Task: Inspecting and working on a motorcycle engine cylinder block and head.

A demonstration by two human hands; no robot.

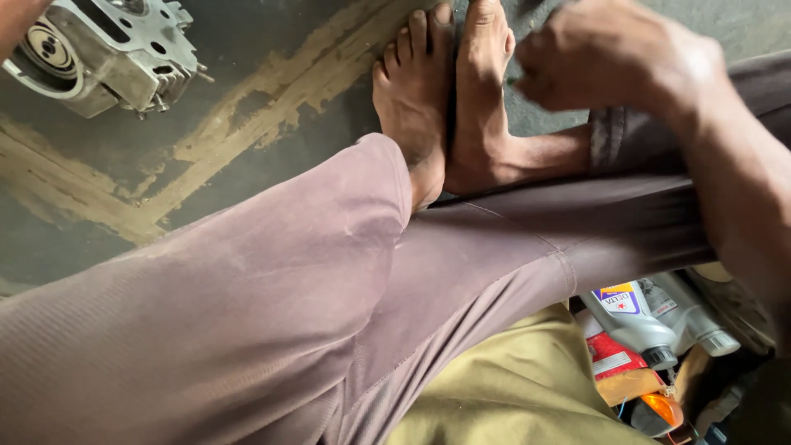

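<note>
one right hand (pixel 610 62), fingers bunched tight in a pinch above the feet (pixel 445 99); anything pinched is too small to tell. left hand out of view, only an arm sliver (pixel 12 21) by the engine part (pixel 99 49), top left. step, by judgement: fine fingerwork. floor (pixel 247 124) dark, paint-streaked; bottles (pixel 651 321) by the hip.

Bare cast-metal engine part (pixel 99 49), matt ribbed cloth trousers (pixel 247 288), glossy plastic bottles (pixel 651 317).

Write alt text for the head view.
A seated person's right hand, loosely closed and blurred, hovers above their bare crossed feet and mauve trousers. A metal engine part lies on the floor upper left; grey plastic bottles sit lower right.
</note>
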